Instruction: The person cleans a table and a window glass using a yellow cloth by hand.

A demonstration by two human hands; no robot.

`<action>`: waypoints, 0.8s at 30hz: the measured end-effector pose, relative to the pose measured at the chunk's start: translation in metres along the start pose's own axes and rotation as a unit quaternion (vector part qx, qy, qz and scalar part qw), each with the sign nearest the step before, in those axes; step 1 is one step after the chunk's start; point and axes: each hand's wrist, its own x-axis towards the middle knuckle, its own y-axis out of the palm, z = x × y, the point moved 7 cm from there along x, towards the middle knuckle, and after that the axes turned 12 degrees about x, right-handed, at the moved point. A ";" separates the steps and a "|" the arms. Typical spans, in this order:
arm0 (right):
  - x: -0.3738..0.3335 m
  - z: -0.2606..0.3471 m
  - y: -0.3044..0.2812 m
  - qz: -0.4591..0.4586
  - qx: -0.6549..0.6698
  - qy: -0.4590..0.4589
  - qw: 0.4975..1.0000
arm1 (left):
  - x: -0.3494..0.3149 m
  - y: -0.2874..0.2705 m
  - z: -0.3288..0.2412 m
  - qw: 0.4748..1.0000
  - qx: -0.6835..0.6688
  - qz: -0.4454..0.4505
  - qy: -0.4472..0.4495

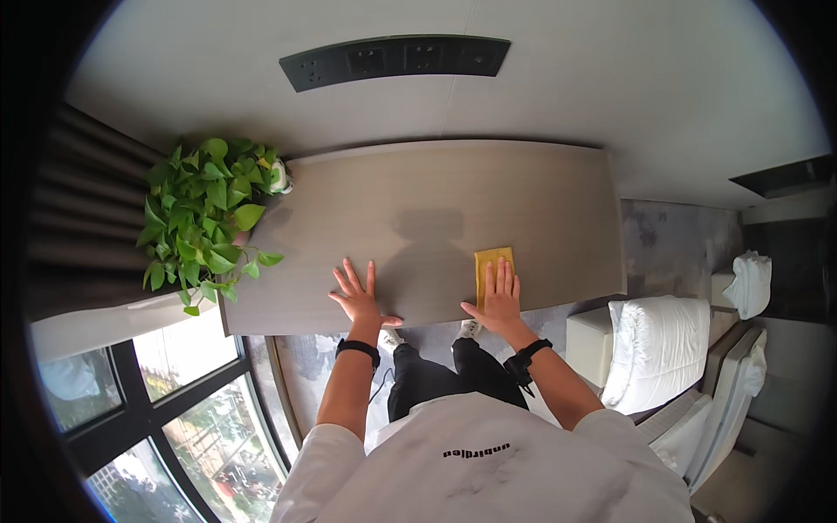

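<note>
My left hand (357,298) rests on the near edge of a grey-brown desk (366,196), fingers spread and nothing held. To its right, my right hand (500,301) lies flat on a folded yellow cloth (493,255), pressing it to the desktop near the front edge. The fingers of that hand stretch forward over the cloth, with the thumb out to the left. Part of the cloth is hidden beneath the palm. Both wrists wear black bands.
A leafy green potted plant (205,218) covers the desk's left end, before a dark curtain (87,209). A black socket panel (397,61) is on the wall behind. Windows (209,427) are at lower left; white folded bedding (658,349) lies at right.
</note>
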 end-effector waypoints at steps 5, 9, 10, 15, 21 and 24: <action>0.002 0.012 0.001 -0.003 0.039 -0.003 0.999 | -0.001 0.007 0.006 1.000 0.007 0.008 -0.001; 0.004 0.007 0.008 -0.033 0.063 -0.039 0.997 | -0.002 0.007 0.006 1.000 0.002 0.003 0.001; 0.004 0.008 0.010 -0.037 0.054 -0.048 0.997 | -0.003 0.005 0.006 1.000 -0.002 -0.013 0.006; 0.017 0.012 0.018 -0.004 0.056 -0.016 0.998 | 0.001 0.008 0.006 1.000 -0.006 -0.008 0.007; 0.055 0.012 0.011 0.085 0.105 0.034 0.990 | 0.001 0.006 0.005 0.999 0.004 0.046 0.006; 0.079 0.013 0.003 0.104 0.114 0.059 0.986 | 0.000 0.003 0.004 0.998 0.008 0.058 0.006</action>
